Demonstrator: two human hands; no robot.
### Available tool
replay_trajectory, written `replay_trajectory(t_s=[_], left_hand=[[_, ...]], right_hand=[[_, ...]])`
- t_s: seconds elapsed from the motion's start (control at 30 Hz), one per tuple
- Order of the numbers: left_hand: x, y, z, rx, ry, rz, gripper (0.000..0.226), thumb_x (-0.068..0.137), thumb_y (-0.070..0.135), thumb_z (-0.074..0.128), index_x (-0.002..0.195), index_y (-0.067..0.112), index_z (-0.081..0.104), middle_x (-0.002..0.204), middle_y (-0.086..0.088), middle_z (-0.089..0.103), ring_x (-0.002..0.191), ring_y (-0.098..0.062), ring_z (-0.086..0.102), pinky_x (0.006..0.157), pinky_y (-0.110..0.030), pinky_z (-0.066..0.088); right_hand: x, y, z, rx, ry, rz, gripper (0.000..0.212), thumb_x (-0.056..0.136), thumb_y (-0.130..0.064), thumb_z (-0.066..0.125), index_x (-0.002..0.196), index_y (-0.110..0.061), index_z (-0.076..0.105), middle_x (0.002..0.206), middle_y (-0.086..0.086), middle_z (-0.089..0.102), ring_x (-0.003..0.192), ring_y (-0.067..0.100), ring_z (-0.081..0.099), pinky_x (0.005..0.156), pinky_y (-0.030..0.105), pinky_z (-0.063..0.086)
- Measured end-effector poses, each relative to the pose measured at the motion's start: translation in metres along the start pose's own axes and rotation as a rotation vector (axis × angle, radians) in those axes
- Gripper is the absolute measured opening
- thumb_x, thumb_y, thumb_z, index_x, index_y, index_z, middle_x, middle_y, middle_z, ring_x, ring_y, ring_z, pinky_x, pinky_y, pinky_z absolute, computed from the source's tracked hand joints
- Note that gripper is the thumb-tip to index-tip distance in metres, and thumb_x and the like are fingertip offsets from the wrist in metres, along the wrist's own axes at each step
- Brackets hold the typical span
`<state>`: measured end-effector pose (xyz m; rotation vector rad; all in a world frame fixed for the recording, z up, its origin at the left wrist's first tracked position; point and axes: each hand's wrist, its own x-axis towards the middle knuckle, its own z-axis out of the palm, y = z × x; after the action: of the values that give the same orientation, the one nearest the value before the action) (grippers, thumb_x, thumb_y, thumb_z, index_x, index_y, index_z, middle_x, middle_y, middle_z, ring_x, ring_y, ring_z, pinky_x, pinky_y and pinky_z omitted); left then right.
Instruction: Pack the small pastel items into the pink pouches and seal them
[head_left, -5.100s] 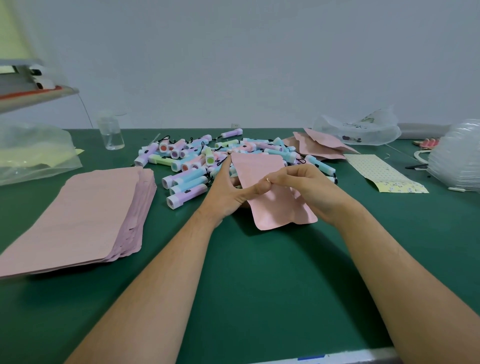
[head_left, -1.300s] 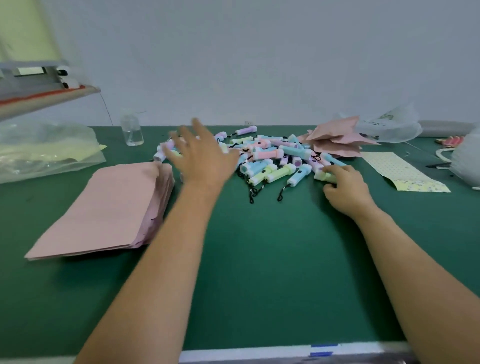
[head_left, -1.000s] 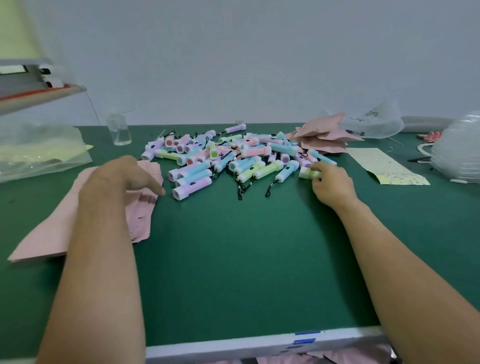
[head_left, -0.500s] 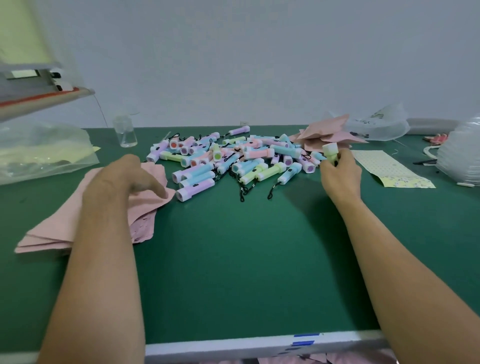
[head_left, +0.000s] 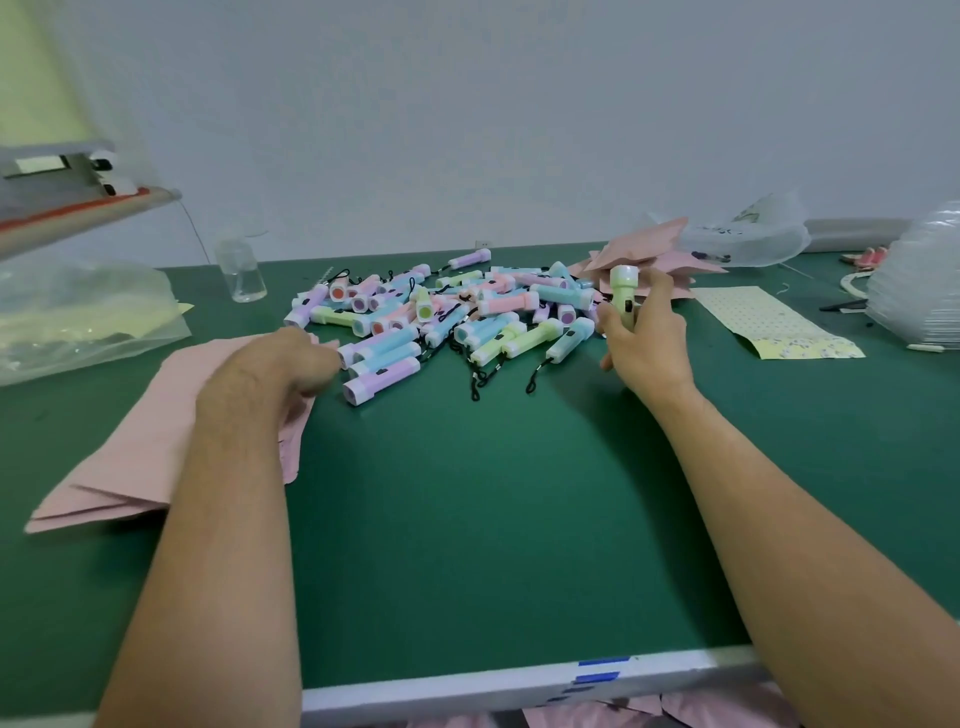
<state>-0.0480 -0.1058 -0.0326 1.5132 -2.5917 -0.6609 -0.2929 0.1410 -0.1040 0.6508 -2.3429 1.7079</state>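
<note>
A heap of small pastel flashlights (head_left: 441, 317) with black wrist cords lies at the middle back of the green table (head_left: 493, 519). My right hand (head_left: 644, 343) grips a pale green flashlight (head_left: 623, 293) upright, just right of the heap. A stack of flat pink pouches (head_left: 150, 436) lies at the left. My left hand (head_left: 275, 369) rests on that stack with curled fingers pinching the top pouch at its near right corner. Filled pink pouches (head_left: 649, 249) are piled behind my right hand.
A clear small bottle (head_left: 241, 273) stands at the back left beside a clear plastic bag (head_left: 78, 317). A yellow patterned pouch (head_left: 774, 322) lies at the right, with crumpled clear plastic (head_left: 914, 280) beyond. A white table edge (head_left: 519, 686) runs along the front.
My right hand picked the green flashlight off the table and raised it upright. My left hand came down onto the pouch stack and lifted the top pouch's corner.
</note>
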Motion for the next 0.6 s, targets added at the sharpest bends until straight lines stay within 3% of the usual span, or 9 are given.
replay_trajectory(t_s=[0.1,0.17,0.23,0.3,0.37,0.43,0.47,0.53,0.6], left_hand=[[-0.006,0.008,0.003,-0.094,0.130,-0.001,0.043,0.110,0.012,0.044,0.152,0.000,0.044,0.148,-0.029,0.051,0.132,-0.043,0.051,0.093,-0.042,0.039],[-0.017,0.013,-0.005,-0.158,0.354,0.095,0.033,0.113,0.023,0.042,0.119,-0.002,0.063,0.118,-0.028,0.064,0.108,-0.043,0.061,0.085,-0.043,0.042],[-0.030,0.033,-0.010,-0.395,0.728,0.341,0.053,0.114,0.035,0.040,0.073,0.006,0.055,0.068,-0.009,0.054,0.064,-0.020,0.057,0.062,-0.029,0.039],[-0.046,0.064,-0.007,-0.727,0.988,0.657,0.048,0.112,0.034,0.045,0.070,0.013,0.053,0.056,0.010,0.041,0.048,-0.007,0.046,0.048,-0.017,0.032],[-0.049,0.095,0.009,-1.104,0.886,0.765,0.037,0.110,0.032,0.052,0.080,0.015,0.064,0.062,0.010,0.053,0.052,-0.003,0.047,0.054,-0.017,0.037],[-0.039,0.115,0.031,-1.527,0.546,0.610,0.018,0.107,0.036,0.061,0.098,0.021,0.066,0.081,0.013,0.070,0.070,-0.005,0.066,0.064,-0.025,0.051],[-0.032,0.118,0.043,-1.703,0.338,0.452,0.022,0.104,0.039,0.065,0.113,0.019,0.065,0.094,0.012,0.073,0.083,-0.005,0.071,0.070,-0.026,0.055],[-0.016,0.113,0.074,-1.840,0.028,0.265,0.040,0.105,0.040,0.063,0.133,0.011,0.061,0.115,0.001,0.074,0.106,-0.017,0.072,0.080,-0.034,0.060],[-0.008,0.105,0.100,-1.878,-0.151,0.216,0.038,0.110,0.037,0.053,0.136,0.010,0.062,0.121,-0.007,0.074,0.110,-0.025,0.071,0.084,-0.038,0.060]], right_hand=[[-0.002,-0.003,0.004,-0.121,0.020,-0.027,0.049,0.102,-0.030,0.061,0.143,-0.017,0.038,0.077,0.003,0.060,0.064,0.024,0.063,0.062,0.037,0.055],[-0.002,-0.002,0.005,-0.181,0.039,-0.019,0.041,0.100,-0.037,0.061,0.131,-0.016,0.045,0.087,0.005,0.064,0.073,0.024,0.064,0.071,0.041,0.053],[-0.002,-0.002,0.004,-0.083,0.062,0.007,0.036,0.100,-0.043,0.060,0.123,-0.017,0.051,0.091,0.002,0.070,0.080,0.025,0.071,0.081,0.043,0.055],[-0.001,-0.003,0.002,-0.121,0.119,0.005,0.037,0.100,-0.048,0.057,0.122,-0.018,0.056,0.098,0.001,0.072,0.093,0.027,0.069,0.084,0.043,0.054],[-0.001,-0.001,-0.002,-0.252,0.159,0.000,0.039,0.099,-0.050,0.056,0.123,-0.019,0.060,0.107,0.003,0.071,0.100,0.029,0.065,0.081,0.041,0.051],[-0.002,0.002,-0.005,-0.364,0.134,0.002,0.040,0.097,-0.049,0.060,0.122,-0.020,0.065,0.110,0.000,0.072,0.101,0.027,0.064,0.077,0.035,0.045],[-0.002,0.005,-0.006,-0.406,0.108,0.009,0.037,0.095,-0.048,0.063,0.119,-0.020,0.068,0.108,-0.001,0.072,0.097,0.025,0.064,0.075,0.033,0.043],[0.000,0.011,-0.007,-0.482,0.041,0.034,0.026,0.092,-0.044,0.064,0.103,-0.021,0.072,0.095,-0.001,0.072,0.092,0.025,0.062,0.070,0.032,0.044],[0.001,0.013,-0.008,-0.625,-0.050,0.060,0.022,0.091,-0.039,0.062,0.094,-0.019,0.071,0.097,0.005,0.068,0.099,0.031,0.060,0.070,0.034,0.050]])
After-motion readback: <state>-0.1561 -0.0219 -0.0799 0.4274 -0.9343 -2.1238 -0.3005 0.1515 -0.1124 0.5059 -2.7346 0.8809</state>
